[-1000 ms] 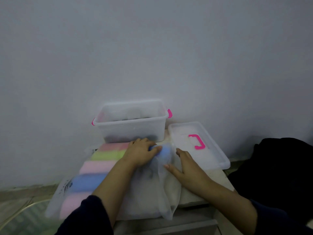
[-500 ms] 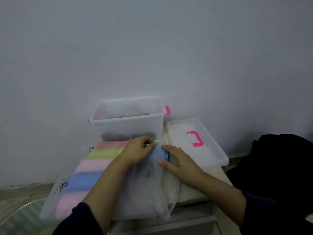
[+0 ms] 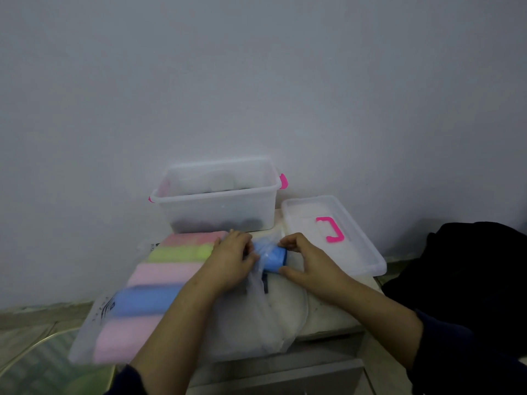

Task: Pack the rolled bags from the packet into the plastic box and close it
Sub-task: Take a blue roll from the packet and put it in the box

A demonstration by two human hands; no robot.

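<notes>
From my head camera: my right hand (image 3: 309, 260) pinches the blue roll (image 3: 272, 256) half out of the packet (image 3: 159, 283), while my left hand (image 3: 232, 259) grips the packet mouth at its nine o'clock. If the film clings, the roll may snag or slip. Five rolls show inside the packet, one plastic box (image 3: 216, 198) stands open at twelve o'clock, one lid (image 3: 333, 232) at two.

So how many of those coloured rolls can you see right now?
6: five in the packet, pink, green, pink, blue, pink; a blue roll between both hands. More may be hidden.
</notes>
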